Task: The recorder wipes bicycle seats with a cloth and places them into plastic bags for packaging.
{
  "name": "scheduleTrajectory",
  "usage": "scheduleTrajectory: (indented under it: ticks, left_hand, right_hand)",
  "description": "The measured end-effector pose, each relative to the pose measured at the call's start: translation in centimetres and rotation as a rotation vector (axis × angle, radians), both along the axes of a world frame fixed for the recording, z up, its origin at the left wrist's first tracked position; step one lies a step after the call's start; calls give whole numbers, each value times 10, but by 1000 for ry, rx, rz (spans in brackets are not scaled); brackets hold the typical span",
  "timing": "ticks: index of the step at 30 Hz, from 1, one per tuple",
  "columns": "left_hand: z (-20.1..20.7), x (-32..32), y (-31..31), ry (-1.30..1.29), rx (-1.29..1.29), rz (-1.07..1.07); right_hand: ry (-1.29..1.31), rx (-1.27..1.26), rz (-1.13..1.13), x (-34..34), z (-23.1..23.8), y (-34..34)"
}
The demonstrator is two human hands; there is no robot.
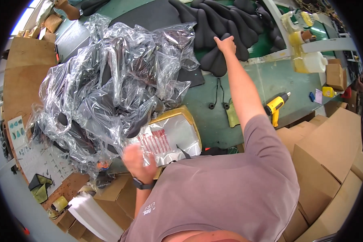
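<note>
At the far middle, my right hand (pixel 226 44) grips the narrow nose of a black bicycle saddle (pixel 213 63), its wide end toward me. Several more black saddles (pixel 217 18) lie close together behind it. My left hand (pixel 138 160), smeared by motion, is at the near edge of a big heap of clear plastic bags (pixel 121 76) with dark saddles inside. Its fingers cannot be made out. Beside it lies a stack of flat clear bags with red print (pixel 159 142) in a tape-edged box (pixel 195 128).
A yellow heat gun (pixel 276 105) lies right of my right arm, near a pair of black hooked wires (pixel 218 94). Clear tape rolls (pixel 314 62) hang on the frame at right. Cardboard boxes (pixel 326 149) stand at lower right, and a wooden board (pixel 28 72) at left.
</note>
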State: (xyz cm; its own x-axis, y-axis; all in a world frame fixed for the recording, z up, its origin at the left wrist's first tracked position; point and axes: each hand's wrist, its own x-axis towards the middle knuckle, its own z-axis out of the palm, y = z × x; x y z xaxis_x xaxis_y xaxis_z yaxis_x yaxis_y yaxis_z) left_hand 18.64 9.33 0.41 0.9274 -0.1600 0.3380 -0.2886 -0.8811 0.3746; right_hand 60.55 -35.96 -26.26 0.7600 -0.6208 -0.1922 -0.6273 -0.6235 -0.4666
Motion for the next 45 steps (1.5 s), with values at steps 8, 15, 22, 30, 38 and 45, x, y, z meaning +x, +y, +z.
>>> scheduleTrajectory:
  ticks: [8, 15, 22, 30, 38, 45]
  left_hand:
    - [-98, -23, -41, 689, -187, -298]
    - [-140, -48, -24, 764, -2, -427]
    - [-118, -75, -43, 656, 6, -495]
    - [24, -109, -128, -34, -419, -975]
    - [62, -29, -82, -239, -326, -590]
    - [32, -40, -60, 401, -1088, -387]
  right_hand:
    - [-316, 37, 260, -101, 85, -11]
    - [30, 103, 180, -470, 87, 19]
    - [61, 107, 143, -546, 40, 53]
    - [-48, 1914, -395, -538, 247, 175]
    - [222, 2504, 251, -645, 276, 171]
    - [37, 2531, 202, -672, 276, 149]
